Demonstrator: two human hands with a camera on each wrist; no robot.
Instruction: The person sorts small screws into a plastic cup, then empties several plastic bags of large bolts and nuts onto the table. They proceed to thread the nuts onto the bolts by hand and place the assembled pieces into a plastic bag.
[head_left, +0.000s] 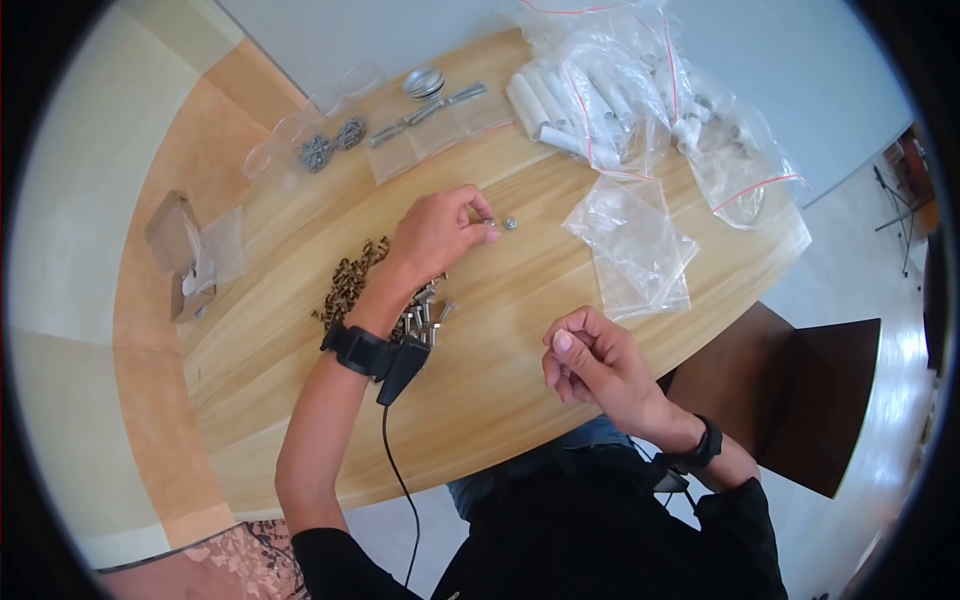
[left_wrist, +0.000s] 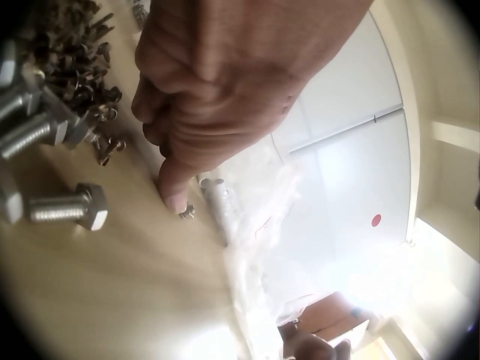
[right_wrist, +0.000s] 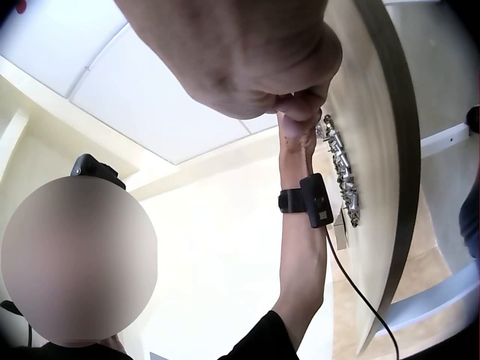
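Note:
My left hand reaches over the table and pinches a small metal nut between thumb and index finger, close to the tabletop. A second nut lies just right of the fingertips. Under the left wrist is a pile of small brownish screws, with larger silver hex bolts beside it. Those bolts loom near in the left wrist view. My right hand is raised over the table's front edge, fingers loosely curled, thumb near the index finger, with nothing visible in it.
Clear plastic bags of white tubes stand at the back right. Flat plastic bags lie in front of them. At the back left are small metal parts, long bolts and round lids. A cardboard box sits at left.

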